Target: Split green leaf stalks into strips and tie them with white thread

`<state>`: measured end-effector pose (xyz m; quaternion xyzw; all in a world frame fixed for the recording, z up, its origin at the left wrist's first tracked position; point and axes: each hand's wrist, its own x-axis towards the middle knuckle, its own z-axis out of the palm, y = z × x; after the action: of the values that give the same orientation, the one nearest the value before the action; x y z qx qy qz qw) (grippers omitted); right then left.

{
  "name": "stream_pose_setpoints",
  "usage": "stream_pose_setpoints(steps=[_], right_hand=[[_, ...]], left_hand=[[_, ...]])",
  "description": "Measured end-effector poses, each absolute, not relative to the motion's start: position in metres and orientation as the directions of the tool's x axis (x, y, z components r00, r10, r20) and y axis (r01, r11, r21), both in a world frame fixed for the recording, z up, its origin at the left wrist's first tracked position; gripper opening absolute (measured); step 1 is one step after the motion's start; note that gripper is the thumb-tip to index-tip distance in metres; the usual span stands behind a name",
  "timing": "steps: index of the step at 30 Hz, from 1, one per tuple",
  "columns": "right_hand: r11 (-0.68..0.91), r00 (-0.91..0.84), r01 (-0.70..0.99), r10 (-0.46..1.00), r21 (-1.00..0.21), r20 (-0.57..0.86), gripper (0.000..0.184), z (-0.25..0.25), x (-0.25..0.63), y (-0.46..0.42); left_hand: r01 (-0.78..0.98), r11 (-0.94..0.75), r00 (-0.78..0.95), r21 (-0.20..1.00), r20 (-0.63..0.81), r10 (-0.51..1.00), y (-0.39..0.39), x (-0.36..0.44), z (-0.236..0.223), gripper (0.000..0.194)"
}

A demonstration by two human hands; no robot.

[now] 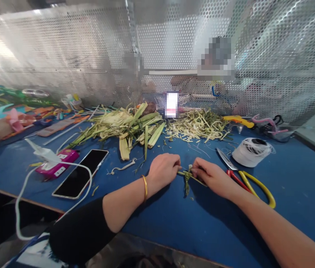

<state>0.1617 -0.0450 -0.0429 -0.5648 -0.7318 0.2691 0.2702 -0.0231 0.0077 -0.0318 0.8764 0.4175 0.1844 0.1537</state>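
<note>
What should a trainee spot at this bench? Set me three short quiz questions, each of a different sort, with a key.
1. What do the left hand and right hand hold between them?
2. Which stands beside the blades of the scissors: (A) the phone, (B) the spool, (C) the yellow pliers?
3. True or false: the bangle is on the right wrist.

Key:
1. Green strips.
2. B.
3. False; the bangle is on the left.
</note>
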Motion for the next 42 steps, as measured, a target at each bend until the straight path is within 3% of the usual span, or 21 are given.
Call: stream_pose_setpoints(steps=[7,11,14,30,37,42], right_hand=[[0.161,-0.176,0.587,0.982,-0.794,0.070,0.023,-0.049,0.163,-0.041],[0.172,-0.172,0.532,0.981,-0.829,0.093,0.024,-0.047,0.163,-0.040],[0.165,-0.158,0.500,0.983,-0.850,0.098,0.023,-0.044,0.162,-0.040],[0.178,-0.229,0.573,0.972,-0.800,0.053,0.019,-0.045,0.157,-0.045],[0.212,-0.228,0.658,0.971,-0.722,0.078,0.017,-0.045,0.155,-0.048],[0.181,-0.220,0.589,0.974,-0.787,0.059,0.019,-0.046,0.154,-0.046]], left_hand=[[0.470,-0.536,0.609,0.701,0.182,0.772,0.014,-0.022,-0.029,0.011],[0.253,-0.389,0.678,0.886,0.124,0.724,0.013,-0.019,-0.031,0.012],[0.197,-0.282,0.712,0.939,0.061,0.700,0.013,-0.020,-0.029,0.013],[0.421,-0.467,0.736,0.777,0.007,0.677,0.017,-0.018,-0.026,0.014],[0.469,-0.527,0.738,0.709,0.013,0.675,0.015,-0.020,-0.024,0.012],[0.439,-0.466,0.732,0.768,-0.006,0.681,0.017,-0.021,-0.025,0.013]])
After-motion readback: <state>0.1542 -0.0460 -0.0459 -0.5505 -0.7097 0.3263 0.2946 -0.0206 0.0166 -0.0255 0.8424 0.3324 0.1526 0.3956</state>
